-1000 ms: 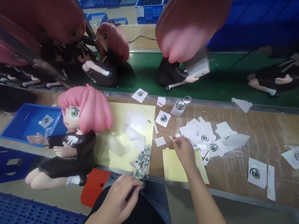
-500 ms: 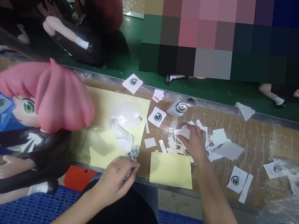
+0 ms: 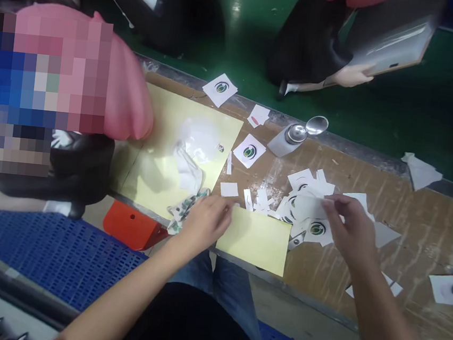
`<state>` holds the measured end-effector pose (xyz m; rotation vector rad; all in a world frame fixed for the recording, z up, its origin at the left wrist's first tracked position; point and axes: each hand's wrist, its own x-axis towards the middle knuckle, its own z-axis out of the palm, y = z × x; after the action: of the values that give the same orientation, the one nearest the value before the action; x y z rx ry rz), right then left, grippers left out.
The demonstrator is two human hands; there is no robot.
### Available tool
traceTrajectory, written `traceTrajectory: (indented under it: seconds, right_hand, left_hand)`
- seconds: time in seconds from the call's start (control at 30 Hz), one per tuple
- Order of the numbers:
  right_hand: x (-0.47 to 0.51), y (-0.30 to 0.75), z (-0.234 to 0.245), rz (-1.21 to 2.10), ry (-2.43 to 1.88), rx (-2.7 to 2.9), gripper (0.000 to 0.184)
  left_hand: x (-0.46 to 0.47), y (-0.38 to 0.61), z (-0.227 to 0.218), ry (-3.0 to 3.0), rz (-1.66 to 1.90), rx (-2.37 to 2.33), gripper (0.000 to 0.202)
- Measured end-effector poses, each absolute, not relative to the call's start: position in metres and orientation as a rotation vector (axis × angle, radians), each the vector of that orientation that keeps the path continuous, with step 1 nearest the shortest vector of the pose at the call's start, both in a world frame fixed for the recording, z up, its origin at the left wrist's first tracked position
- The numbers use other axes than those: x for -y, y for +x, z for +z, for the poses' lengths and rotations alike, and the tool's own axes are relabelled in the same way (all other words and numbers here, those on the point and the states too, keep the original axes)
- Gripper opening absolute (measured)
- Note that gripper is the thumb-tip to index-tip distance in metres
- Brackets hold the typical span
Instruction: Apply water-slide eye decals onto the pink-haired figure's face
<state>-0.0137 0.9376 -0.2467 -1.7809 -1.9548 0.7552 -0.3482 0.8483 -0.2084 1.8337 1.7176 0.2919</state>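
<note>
My right hand (image 3: pixel 352 230) hovers over the pile of cut papers, thumb and forefinger pinched on the edge of a white paper piece (image 3: pixel 312 204). Around it lie printed green-eye cutouts (image 3: pixel 317 229) and white scraps (image 3: pixel 262 199). A metal tool (image 3: pixel 296 241), partly covered, shows under the papers. My left hand (image 3: pixel 209 219) is closed, fingertips pressed together, at the left edge of a small yellow sheet (image 3: pixel 254 238). What it holds, if anything, is hidden. A camouflage-patterned cloth (image 3: pixel 185 209) lies beside its wrist.
A pink-haired figure (image 3: pixel 132 91) stands at the left by a large yellow sheet (image 3: pixel 164 110) bearing a crumpled white cloth (image 3: pixel 189 169). A bottle with its metal lid flipped up (image 3: pixel 285 141) stands at the back. More figures (image 3: pixel 310 44) are on the green surface beyond.
My view has tilted and turned. My right hand has moved right across the papers, with a piece pinched. The left hand has shifted right, from beside the cloth to the small yellow sheet's edge.
</note>
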Motion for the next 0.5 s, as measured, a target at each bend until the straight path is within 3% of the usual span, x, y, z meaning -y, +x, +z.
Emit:
traceTrajectory:
  seconds: [0.27, 0.5]
  right_hand:
    - [-0.935, -0.007, -0.254, 0.306, -1.770, 1.969, 0.048]
    - [-0.902, -0.060, -0.254, 0.472, -1.399, 2.189, 0.022]
  left_hand:
    - [-0.908, -0.277, -0.237, 1.888, -0.062, -1.786, 0.025]
    - [-0.883, -0.260, -0.242, 1.808, -0.145, -1.927, 0.025]
